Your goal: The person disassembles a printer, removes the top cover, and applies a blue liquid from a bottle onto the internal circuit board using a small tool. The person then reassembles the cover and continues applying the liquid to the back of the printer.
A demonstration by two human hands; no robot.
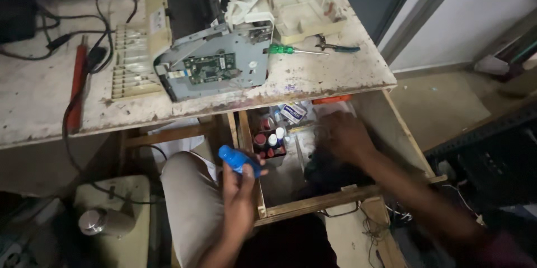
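My left hand [239,198] holds a small blue bottle [239,160] above my knee, next to the left wall of an open wooden drawer [313,203]. My right hand [347,136] reaches down into that drawer, over a dark object; whether it grips anything is hidden by blur. Several small bottles and tubes [269,140] stand at the drawer's back left, with a white packet behind them. On the worn table [313,78] above sits an opened printer [215,61] with its green circuit board exposed.
A green-handled screwdriver [291,50] and pliers [337,47] lie on the table to the right of the printer. A red tool [77,86] and black cables lie at the left. A cream plastic tray [305,10] sits at the back. A metal canister [100,221] stands low left.
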